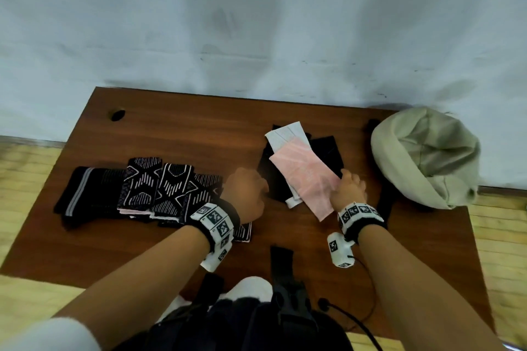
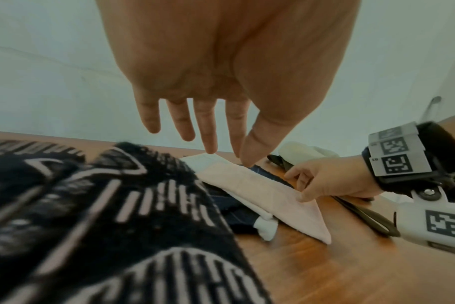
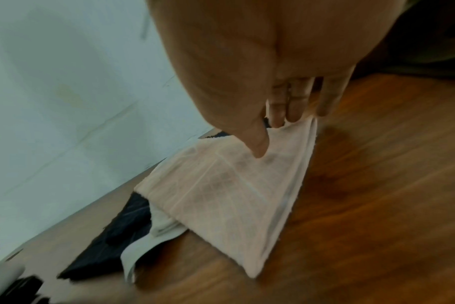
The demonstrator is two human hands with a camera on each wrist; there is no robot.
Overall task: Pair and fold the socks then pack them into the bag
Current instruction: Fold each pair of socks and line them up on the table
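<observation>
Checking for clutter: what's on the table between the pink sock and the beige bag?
In the head view, black socks beside the pink sock, then bare table up to the beige bag.

In the head view the left hand (image 1: 245, 194) is smeared by blur, fingers unreadable, and hides part of the patterned socks (image 1: 159, 188); dark socks (image 1: 328, 151) lie mostly under the pink sock (image 1: 305, 179); both forearms are cut off at the bottom edge

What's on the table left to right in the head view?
Striped dark sock → patterned black socks → left hand → pink sock → right hand → beige bag.
</observation>
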